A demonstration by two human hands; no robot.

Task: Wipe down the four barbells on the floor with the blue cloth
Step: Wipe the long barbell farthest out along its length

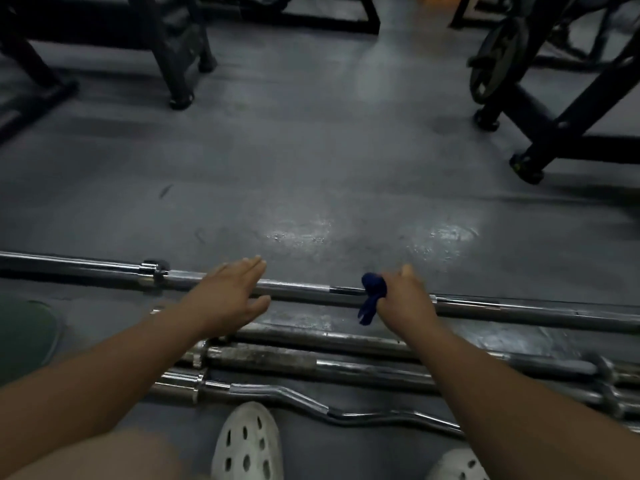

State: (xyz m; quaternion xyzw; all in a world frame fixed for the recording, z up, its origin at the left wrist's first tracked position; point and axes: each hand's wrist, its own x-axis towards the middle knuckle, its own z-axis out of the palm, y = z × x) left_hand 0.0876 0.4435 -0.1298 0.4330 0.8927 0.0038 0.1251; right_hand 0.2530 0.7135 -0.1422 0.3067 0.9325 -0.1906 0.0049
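A long straight chrome barbell (304,288) lies across the grey floor, farthest from me. My right hand (405,296) grips the blue cloth (371,297) wrapped round its shaft right of the middle. My left hand (232,294) lies flat with straight fingers over the same bar, to the left of the cloth. Closer to me lie a dull straight bar (329,336), a rusty-sleeved bar (277,358) and a curved chrome bar (311,400), packed side by side.
Black gym machine frames (173,64) stand at the back left. A rack with a weight plate (495,60) stands at the back right. My white clogs (247,445) are at the bottom edge. A green object (24,334) sits at the left.
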